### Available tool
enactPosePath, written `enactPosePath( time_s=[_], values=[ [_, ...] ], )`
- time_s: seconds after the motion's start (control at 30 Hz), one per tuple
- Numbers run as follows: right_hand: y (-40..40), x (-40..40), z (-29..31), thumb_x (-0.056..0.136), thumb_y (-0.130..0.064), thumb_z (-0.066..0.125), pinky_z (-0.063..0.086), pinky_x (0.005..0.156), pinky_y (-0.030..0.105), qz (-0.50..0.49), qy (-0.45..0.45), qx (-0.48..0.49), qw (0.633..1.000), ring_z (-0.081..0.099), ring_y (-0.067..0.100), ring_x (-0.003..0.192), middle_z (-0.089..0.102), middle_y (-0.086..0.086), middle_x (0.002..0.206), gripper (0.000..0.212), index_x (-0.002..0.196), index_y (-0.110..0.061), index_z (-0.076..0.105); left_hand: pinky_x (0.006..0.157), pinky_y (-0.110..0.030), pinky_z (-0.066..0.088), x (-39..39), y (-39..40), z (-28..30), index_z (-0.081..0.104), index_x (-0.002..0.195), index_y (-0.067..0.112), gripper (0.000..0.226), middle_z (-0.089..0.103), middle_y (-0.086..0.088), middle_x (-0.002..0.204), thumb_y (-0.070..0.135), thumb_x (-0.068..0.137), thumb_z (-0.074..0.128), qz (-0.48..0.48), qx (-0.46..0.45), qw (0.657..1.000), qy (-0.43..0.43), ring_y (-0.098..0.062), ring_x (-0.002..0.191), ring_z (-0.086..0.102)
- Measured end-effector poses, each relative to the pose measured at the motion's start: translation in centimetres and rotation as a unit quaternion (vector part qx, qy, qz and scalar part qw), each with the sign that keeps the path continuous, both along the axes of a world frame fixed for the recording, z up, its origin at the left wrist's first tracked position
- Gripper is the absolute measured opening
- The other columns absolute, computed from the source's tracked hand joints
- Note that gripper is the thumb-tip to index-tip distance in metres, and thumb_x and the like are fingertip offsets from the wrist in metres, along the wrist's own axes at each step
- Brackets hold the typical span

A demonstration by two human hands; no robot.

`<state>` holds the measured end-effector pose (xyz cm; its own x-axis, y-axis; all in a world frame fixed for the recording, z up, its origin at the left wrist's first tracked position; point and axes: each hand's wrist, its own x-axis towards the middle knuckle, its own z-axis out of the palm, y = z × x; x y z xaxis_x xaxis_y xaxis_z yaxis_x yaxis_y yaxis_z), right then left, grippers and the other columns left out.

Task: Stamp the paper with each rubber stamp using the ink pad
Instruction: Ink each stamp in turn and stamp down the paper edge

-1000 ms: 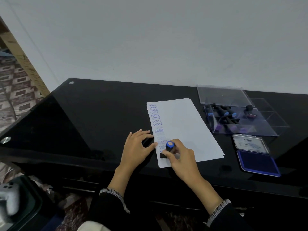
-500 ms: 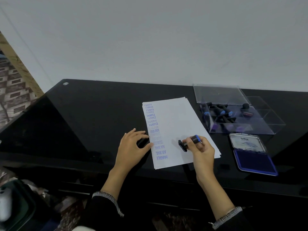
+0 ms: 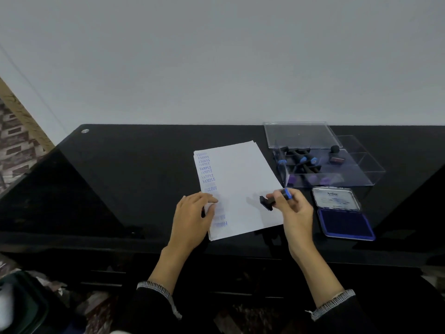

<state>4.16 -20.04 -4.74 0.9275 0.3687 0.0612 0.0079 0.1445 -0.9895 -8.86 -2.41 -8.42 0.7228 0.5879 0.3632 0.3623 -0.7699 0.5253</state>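
- A rubber stamp (image 3: 277, 200) with a black body and a blue cap is pinched sideways in the fingers (image 3: 279, 197) of the right hand (image 3: 297, 213), lifted clear above the right part of the paper (image 3: 240, 179).
- The left hand (image 3: 192, 218) is laid flat, fingers relaxed and straight, on the near left edge of the paper, pressing it to the table (image 3: 120, 189).
- A column of blue imprints is seen down the left margin of the sheet; several read "SAMPLE".
- An open ink pad (image 3: 344, 224) with dark blue felt lies on the table just right of the paper; its lid is folded back on the far side.
- A clear plastic box (image 3: 337, 172) of further stamps stands beyond the pad, its lid propped behind.
- Risk, as judged: the inked face could brush the clean paper or the fingers and leave a smear if the stamp is swung low.
- Risk, as judged: the stack of sheets could slide on the glossy table if the left hand is lifted early.
- The table is black and highly reflective; a plain pale wall is behind it, and patterned flooring is seen at far left.
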Motion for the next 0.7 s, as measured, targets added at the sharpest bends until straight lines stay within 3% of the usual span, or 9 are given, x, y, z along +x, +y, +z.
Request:
enactPosePath(
  time_s=[0.1,0.27,0.37,0.43,0.57,0.7],
  values=[
    [-3.2,2.2,0.7,0.091,-0.019,0.06,0.051,0.083,0.023,-0.062,-0.01,-0.004,0.998,0.067,0.014,0.083,0.072,0.001,0.082,0.007,0.087,-0.014,0.063,0.106,-0.028,0.034,3.2,-4.0,0.5,0.068,0.106,0.028,0.018,0.063,0.014,0.117,0.022,0.093,0.058,-0.05,-0.032,0.998,-0.023,-0.005,0.113,0.053],
    [-9.8,6.0,0.5,0.091,-0.025,0.062,0.049,0.08,0.028,-0.156,-0.055,-0.063,0.984,0.063,0.01,0.08,0.068,-0.005,0.082,0.007,0.084,-0.026,0.064,0.103,-0.011,0.021,8.7,-10.8,0.7,0.066,0.114,0.025,0.023,0.06,0.013,0.124,0.021,0.095,0.053,-0.144,-0.082,0.986,-0.015,-0.006,0.124,0.043],
    [-12.9,7.2,-0.3,0.089,-0.033,0.063,0.047,0.076,0.023,-0.188,-0.106,-0.159,0.963,0.061,0.011,0.08,0.067,0.0,0.085,0.009,0.088,-0.024,0.064,0.114,-0.025,0.023,10.9,-13.6,0.3,0.061,0.125,0.023,0.03,0.052,0.01,0.136,0.03,0.097,0.051,-0.179,-0.08,0.981,0.013,-0.008,0.135,0.033],
    [-14.1,7.6,-0.8,0.09,-0.029,0.063,0.045,0.071,0.021,-0.19,-0.128,-0.183,0.956,0.06,0.013,0.074,0.066,0.002,0.079,0.008,0.086,-0.022,0.061,0.12,-0.033,0.015,11.5,-14.6,-0.2,0.051,0.136,0.024,0.042,0.039,0.009,0.149,0.041,0.099,0.045,-0.185,-0.056,0.98,0.055,-0.01,0.143,0.02],
    [-14.7,8.0,-2.0,0.09,-0.024,0.061,0.049,0.073,0.035,-0.174,-0.145,-0.22,0.949,0.063,0.023,0.073,0.067,0.004,0.075,0.007,0.085,-0.021,0.056,0.119,-0.029,-0.003,11.5,-14.6,-0.8,0.036,0.147,0.028,0.054,0.021,0.007,0.158,0.053,0.099,0.035,-0.195,0.029,0.974,0.108,-0.012,0.148,0.004],
    [-14.6,7.9,-2.5,0.091,-0.019,0.06,0.045,0.067,0.017,-0.157,-0.161,-0.232,0.946,0.064,0.02,0.075,0.067,0.002,0.074,0.01,0.086,-0.024,0.053,0.118,-0.028,-0.005,11.4,-14.5,-1.0,0.031,0.148,0.035,0.052,0.019,0.007,0.159,0.054,0.1,0.029,-0.204,0.05,0.969,0.126,-0.012,0.148,0.002]
  ],
)
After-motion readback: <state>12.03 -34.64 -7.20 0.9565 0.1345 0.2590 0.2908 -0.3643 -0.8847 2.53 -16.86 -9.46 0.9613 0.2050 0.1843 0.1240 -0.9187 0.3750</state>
